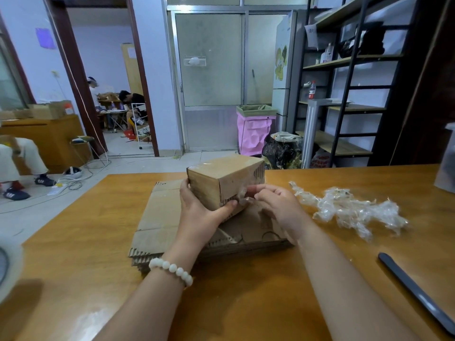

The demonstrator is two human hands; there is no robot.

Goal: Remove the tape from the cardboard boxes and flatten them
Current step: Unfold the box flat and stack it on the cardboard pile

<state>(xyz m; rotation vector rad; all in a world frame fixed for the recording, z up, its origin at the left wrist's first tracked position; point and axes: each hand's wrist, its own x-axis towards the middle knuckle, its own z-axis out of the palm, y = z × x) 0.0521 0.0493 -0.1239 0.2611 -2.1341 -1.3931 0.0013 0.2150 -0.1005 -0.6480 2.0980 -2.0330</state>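
Observation:
A small brown cardboard box (221,175), still closed, stands tilted on a stack of flattened cardboard (160,217) in the middle of the wooden table (73,242). My left hand (199,207) grips the box's near left corner, thumb across its front face. My right hand (273,205) pinches a strip of clear tape (242,193) at the box's right front edge.
A crumpled heap of removed clear tape (349,207) lies on the table to the right. A dark flat tool (418,294) lies near the right front edge. A tape roll (7,264) shows at the left edge. A person sits at the far left.

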